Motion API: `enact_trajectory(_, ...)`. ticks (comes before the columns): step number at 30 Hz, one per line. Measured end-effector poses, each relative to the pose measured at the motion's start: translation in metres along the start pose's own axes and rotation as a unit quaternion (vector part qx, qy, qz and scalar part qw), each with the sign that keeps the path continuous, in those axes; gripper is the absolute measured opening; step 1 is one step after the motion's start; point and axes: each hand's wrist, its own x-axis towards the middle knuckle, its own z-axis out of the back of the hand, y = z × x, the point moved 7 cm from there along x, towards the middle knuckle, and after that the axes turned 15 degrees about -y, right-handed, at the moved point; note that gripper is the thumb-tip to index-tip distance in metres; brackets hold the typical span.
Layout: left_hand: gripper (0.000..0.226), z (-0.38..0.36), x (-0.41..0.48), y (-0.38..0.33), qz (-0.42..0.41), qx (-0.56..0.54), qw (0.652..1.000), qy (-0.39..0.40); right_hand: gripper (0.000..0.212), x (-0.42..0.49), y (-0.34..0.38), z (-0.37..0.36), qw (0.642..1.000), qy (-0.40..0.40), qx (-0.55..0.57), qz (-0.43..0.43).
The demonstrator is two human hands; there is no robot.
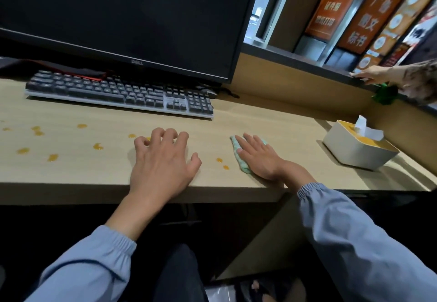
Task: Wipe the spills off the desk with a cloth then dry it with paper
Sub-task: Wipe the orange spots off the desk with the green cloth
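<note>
Several orange spills (98,146) dot the light wooden desk (295,136), most of them left of centre; two small drops (222,163) lie between my hands. My right hand (257,157) presses flat, fingers straight, on a folded pale green cloth (238,157) near the front edge. My left hand (163,162) rests on the desk with its fingers bent and fingertips down, holding nothing. A white tissue box (359,150) with a paper sheet sticking out stands at the right.
A grey keyboard (118,93) and a black monitor (123,18) stand behind the spills. Another person's hand (371,76) rests on the raised counter ledge at the far right, above a green object (385,95).
</note>
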Motion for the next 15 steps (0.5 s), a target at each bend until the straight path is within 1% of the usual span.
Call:
enact_trajectory(5,0.053,0.003,0.001,0.001,0.002,0.003,1.0,-0.011,0.059,0.021,-0.007,-0.001,1.0,0.008,-0.013,-0.009)
enact_trajectory(6,0.053,0.003,0.0,0.001,0.001,0.002,1.0,-0.004,0.058,0.028,-0.009,-0.001,1.0,0.009,-0.012,-0.013)
enact_trajectory(9,0.053,-0.001,0.001,-0.001,-0.009,0.011,1.0,0.02,0.058,0.058,-0.015,-0.003,1.0,0.023,-0.013,-0.014)
enact_trajectory(15,0.049,-0.002,0.002,0.0,-0.002,0.007,1.0,0.025,0.057,0.139,-0.032,-0.001,0.999,0.018,-0.036,-0.025)
